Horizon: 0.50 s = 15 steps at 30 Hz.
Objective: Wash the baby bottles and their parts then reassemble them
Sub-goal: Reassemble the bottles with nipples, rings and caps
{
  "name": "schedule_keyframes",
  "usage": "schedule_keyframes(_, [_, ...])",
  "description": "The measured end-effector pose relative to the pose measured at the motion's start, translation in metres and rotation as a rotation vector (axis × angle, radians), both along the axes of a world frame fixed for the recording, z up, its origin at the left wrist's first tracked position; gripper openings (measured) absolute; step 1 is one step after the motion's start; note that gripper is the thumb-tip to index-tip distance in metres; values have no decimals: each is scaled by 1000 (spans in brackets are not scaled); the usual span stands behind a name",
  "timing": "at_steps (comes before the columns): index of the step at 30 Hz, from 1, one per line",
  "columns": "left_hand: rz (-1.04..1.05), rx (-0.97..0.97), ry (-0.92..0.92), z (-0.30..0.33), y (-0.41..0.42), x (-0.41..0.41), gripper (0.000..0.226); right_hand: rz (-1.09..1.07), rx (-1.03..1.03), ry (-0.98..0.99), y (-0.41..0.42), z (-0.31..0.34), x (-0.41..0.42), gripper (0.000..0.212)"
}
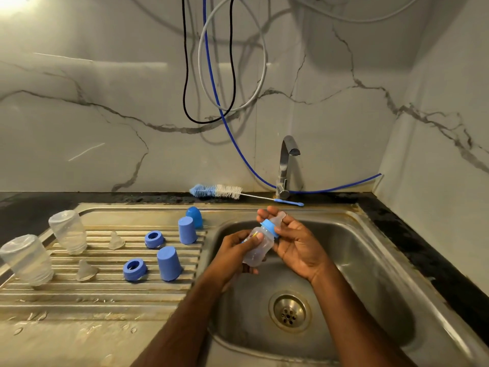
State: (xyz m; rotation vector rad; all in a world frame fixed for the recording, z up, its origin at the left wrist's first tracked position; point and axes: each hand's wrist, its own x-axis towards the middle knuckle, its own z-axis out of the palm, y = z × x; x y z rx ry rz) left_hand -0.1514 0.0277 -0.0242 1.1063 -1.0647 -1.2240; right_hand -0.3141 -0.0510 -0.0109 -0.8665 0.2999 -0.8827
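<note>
Over the sink [370, 260], the left hand [238, 250] grips the body of a small clear bottle [259, 247], while the right hand [296, 242] pinches its blue collar [270, 227] and teat. Left on the drainboard [105, 295] stand two upturned bottles [67, 231], rings and caps. A brush [217, 191] lies behind.

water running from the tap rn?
No. The faucet spout shows no stream, and both hands hold the small bottle over the sink basin, off to the tap's front.
</note>
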Motion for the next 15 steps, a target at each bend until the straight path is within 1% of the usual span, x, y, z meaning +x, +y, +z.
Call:
schedule_keyframes(1, [15, -9, -27, 1, 0, 0, 39, -35, -20, 63, -1, 1, 1, 46])
schedule_keyframes(3, [117, -105, -228, -1, -1, 0, 36, -175, -35, 225, -1, 1, 5, 50])
schedule_keyframes(5, [183, -260, -441, -3, -3, -3, 47, -338, -35, 413, 3, 1, 11, 59])
schedule_keyframes(6, [180, -301, -486, -4, -4, -6, 50, -390, -39, 469, 6, 1, 16, 63])
schedule_keyframes(7, [158, -304, -485, -3, -3, -9, 50, -414, -35, 472, 7, 1, 21, 64])
schedule_keyframes(8, [126, -280, -457, -2, -2, -12, 48, -409, -12, 418, 9, 2, 25, 61])
schedule_keyframes(9, [90, -238, -395, 0, -1, -15, 46, -375, 33, 317, 9, 3, 26, 55])
schedule_keyframes(10, [52, -180, -298, 1, 0, -16, 46, -313, 99, 185, 9, 3, 25, 50])
schedule_keyframes(12, [-34, -38, -25, 6, 3, -13, 52, -133, 174, -10, 9, 4, 17, 52])
schedule_keyframes(14, [-114, 91, 249, 10, 4, -3, 56, 1, 128, -43, 11, 3, 12, 49])
schedule_keyframes(15, [-142, 134, 345, 11, 4, 2, 56, 10, 87, -7, 11, 1, 12, 48])
